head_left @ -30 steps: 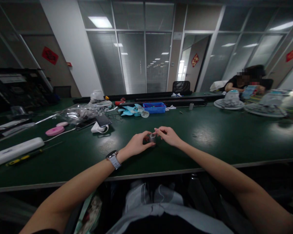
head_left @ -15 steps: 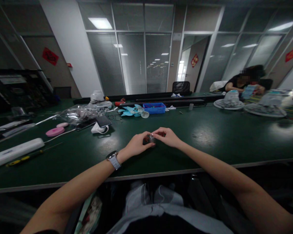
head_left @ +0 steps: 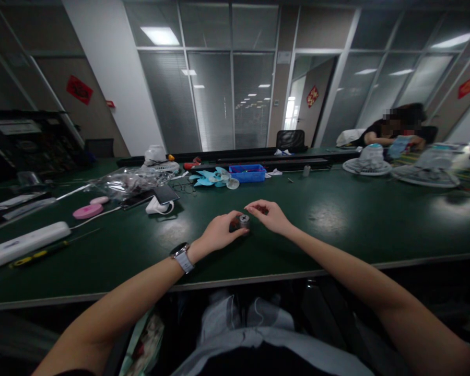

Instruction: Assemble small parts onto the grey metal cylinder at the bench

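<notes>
Grey metal shows on the small round part (head_left: 244, 221), which is held upright near the front of the green worktop (head_left: 290, 245), pinched between the thumb and fingers of the left hand (head_left: 218, 232). The right hand (head_left: 272, 216) is held just beside it, apart from it, with its fingers bent and their tips brought close together. Well behind them, a blue tray (head_left: 247, 174) is seen beside some light blue blades (head_left: 211, 177).

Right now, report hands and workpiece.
Left hand gripping metal cylinder. Right hand just off it, fingers curled. Nothing between right hand and cylinder.
</notes>
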